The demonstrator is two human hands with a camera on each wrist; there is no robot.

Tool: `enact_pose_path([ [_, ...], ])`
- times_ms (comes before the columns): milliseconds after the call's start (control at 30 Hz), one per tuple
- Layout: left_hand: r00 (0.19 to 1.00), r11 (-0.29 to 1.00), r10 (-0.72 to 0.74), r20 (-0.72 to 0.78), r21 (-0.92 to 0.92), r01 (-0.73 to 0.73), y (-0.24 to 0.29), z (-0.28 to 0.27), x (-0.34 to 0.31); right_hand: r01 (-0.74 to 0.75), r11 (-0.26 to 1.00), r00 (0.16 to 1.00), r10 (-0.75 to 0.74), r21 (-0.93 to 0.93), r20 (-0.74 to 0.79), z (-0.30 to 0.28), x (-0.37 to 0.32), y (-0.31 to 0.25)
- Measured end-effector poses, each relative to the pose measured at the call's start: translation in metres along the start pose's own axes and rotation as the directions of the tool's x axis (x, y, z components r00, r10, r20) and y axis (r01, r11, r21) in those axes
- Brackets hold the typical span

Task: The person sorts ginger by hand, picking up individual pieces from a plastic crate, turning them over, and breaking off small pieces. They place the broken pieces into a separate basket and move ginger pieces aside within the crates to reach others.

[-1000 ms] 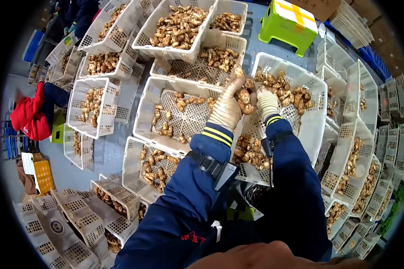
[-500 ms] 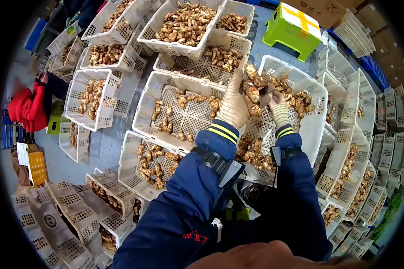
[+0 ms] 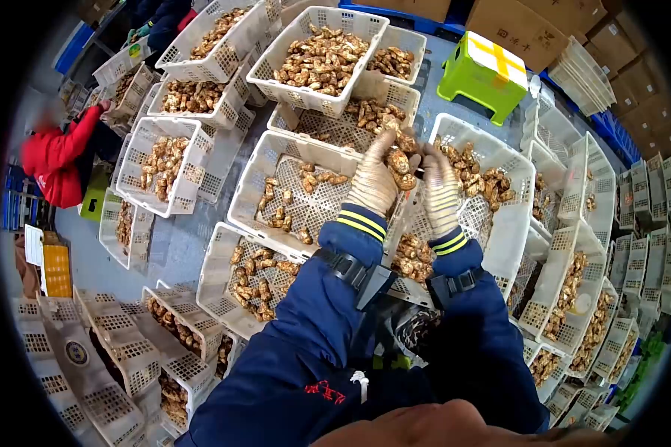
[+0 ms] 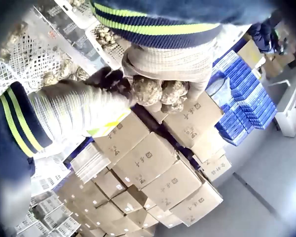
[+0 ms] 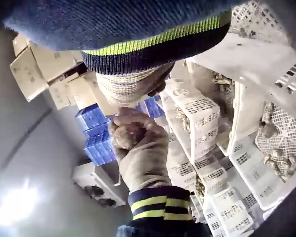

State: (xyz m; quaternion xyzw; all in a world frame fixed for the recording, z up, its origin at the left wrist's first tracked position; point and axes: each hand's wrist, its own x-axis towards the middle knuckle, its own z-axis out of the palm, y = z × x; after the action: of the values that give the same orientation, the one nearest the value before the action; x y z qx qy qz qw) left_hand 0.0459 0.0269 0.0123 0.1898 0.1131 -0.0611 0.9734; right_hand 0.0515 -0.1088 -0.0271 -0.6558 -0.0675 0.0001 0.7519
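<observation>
Gripped in the left hand (image 3: 375, 177) are several brown, knobbly mushrooms (image 3: 401, 165), held above the baskets; the left wrist view shows these mushrooms (image 4: 149, 91) bunched beneath the left hand (image 4: 167, 61). The right hand (image 3: 441, 192) is raised just beside them, its dark fingertips close to the bunch. In the left wrist view the right hand (image 4: 81, 106) reaches toward it from the side. Whether it pinches anything is hidden. Below both hands a white basket (image 3: 511, 231) holds mushrooms in separate groups. Another basket (image 3: 250, 197) with small scattered groups stands to its left.
Stacked white baskets of mushrooms surround the work area, including a heaped one (image 3: 259, 63) at the top. A green stool (image 3: 476, 93) stands beyond, near cardboard boxes (image 3: 518, 33). A person in a red jacket (image 3: 56, 160) is at the far left.
The right hand has swung closer to the left hand, its fingers now pointing more upward. Mushrooms stay in the left hand. The head view has shifted slightly, and the red-jacketed person's arm has moved.
</observation>
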Motion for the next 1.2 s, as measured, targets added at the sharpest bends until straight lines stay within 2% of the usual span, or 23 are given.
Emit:
enact_pose_path([
  [33,1.0,1.0,0.006,-0.011,-0.003,-0.007,-0.001,-0.001,0.0,0.057,0.997,0.997,-0.055,0.043,-0.053,0.003,-0.006,-0.011],
  [67,1.0,0.997,0.024,0.003,0.073,-0.024,0.0,-0.003,-0.001,0.075,0.994,0.997,-0.074,0.078,-0.014,0.006,-0.007,-0.025],
  [133,0.995,0.982,0.077,0.062,0.168,-0.086,-0.003,0.002,-0.005,0.124,0.976,0.988,-0.106,-0.178,0.111,0.004,-0.004,-0.04],
  [167,0.996,0.972,0.066,0.058,0.22,-0.077,-0.002,0.005,-0.008,0.124,0.973,0.987,-0.101,-0.195,0.123,0.006,-0.005,-0.045],
  [200,0.997,0.983,-0.061,0.05,0.179,0.051,0.001,0.01,-0.01,0.183,0.928,0.98,-0.144,-0.325,0.138,-0.001,-0.002,-0.035],
  [333,0.984,0.979,-0.152,0.094,0.154,0.137,-0.007,0.001,-0.009,-0.089,0.984,0.991,0.102,-0.156,0.081,-0.018,-0.009,-0.041],
  [400,0.985,0.965,-0.165,-0.052,0.199,0.172,-0.002,0.003,-0.016,-0.209,0.968,0.977,0.2,0.137,0.075,-0.029,-0.017,-0.04],
  [433,0.98,0.968,-0.199,0.014,0.161,0.194,-0.005,-0.018,-0.007,-0.201,0.95,0.98,0.196,0.238,0.044,-0.027,-0.022,-0.043],
  [467,0.981,0.974,-0.193,-0.028,0.112,0.195,-0.005,-0.016,-0.012,-0.217,0.932,0.976,0.209,0.291,0.061,-0.028,-0.026,-0.047],
  [533,0.987,0.962,-0.143,-0.074,0.223,0.156,0.005,-0.016,-0.019,-0.293,0.877,0.956,0.261,0.381,0.135,-0.03,-0.031,-0.055],
  [667,0.989,0.981,0.01,-0.144,0.193,0.019,0.034,-0.021,-0.036,-0.357,0.845,0.933,0.306,0.398,0.188,-0.03,-0.046,-0.061],
  [733,0.974,0.989,0.114,-0.198,0.119,-0.091,0.048,-0.036,-0.039,-0.392,0.865,0.918,0.351,0.312,0.182,-0.027,-0.054,-0.062],
  [767,0.963,0.987,0.151,-0.223,0.092,-0.133,0.053,-0.039,-0.044,-0.433,0.873,0.884,0.363,0.223,0.295,-0.031,-0.052,-0.057],
  [800,0.953,0.987,0.15,-0.264,0.096,-0.128,0.06,-0.043,-0.05,-0.457,0.887,0.864,0.424,0.07,0.271,-0.034,-0.057,-0.051],
  [867,0.931,0.963,0.22,-0.292,0.219,-0.159,0.074,-0.051,-0.062,-0.543,0.838,0.746,0.515,-0.061,0.422,-0.03,-0.063,-0.049],
  [900,0.959,0.99,0.144,-0.245,0.044,-0.137,0.078,-0.052,-0.068,-0.41,0.879,0.707,0.475,-0.244,0.523,-0.032,-0.063,-0.039],
  [933,0.979,0.987,0.066,-0.195,-0.128,-0.092,0.083,-0.049,-0.075,-0.236,0.889,0.654,0.445,-0.393,0.612,-0.032,-0.065,-0.033],
  [967,0.977,0.988,0.093,-0.193,-0.105,-0.115,0.09,-0.046,-0.083,-0.496,0.757,0.45,0.643,-0.425,0.619,-0.034,-0.068,-0.027],
  [1033,0.976,0.989,0.125,-0.179,-0.058,-0.137,0.095,-0.044,-0.091,0.124,0.875,0.385,0.392,-0.467,0.836,-0.025,-0.065,-0.043],
  [1067,0.96,0.985,0.156,-0.232,-0.031,-0.168,0.096,-0.047,-0.09,0.22,0.831,0.32,0.434,-0.511,0.842,-0.024,-0.057,-0.034],
  [1100,0.941,0.98,0.189,-0.282,-0.003,-0.198,0.096,-0.054,-0.085,0.345,0.817,0.269,0.385,-0.462,0.883,-0.022,-0.048,-0.025],
  [1167,0.878,0.961,0.273,-0.394,0.075,-0.265,0.094,-0.079,-0.068,0.072,0.782,0.306,0.574,-0.619,0.76,0.004,-0.023,-0.056],
  [1200,0.854,0.966,0.256,-0.452,0.085,-0.244,0.094,-0.084,-0.066,-0.083,0.74,0.39,0.64,-0.667,0.662,0.016,-0.012,-0.069],
])
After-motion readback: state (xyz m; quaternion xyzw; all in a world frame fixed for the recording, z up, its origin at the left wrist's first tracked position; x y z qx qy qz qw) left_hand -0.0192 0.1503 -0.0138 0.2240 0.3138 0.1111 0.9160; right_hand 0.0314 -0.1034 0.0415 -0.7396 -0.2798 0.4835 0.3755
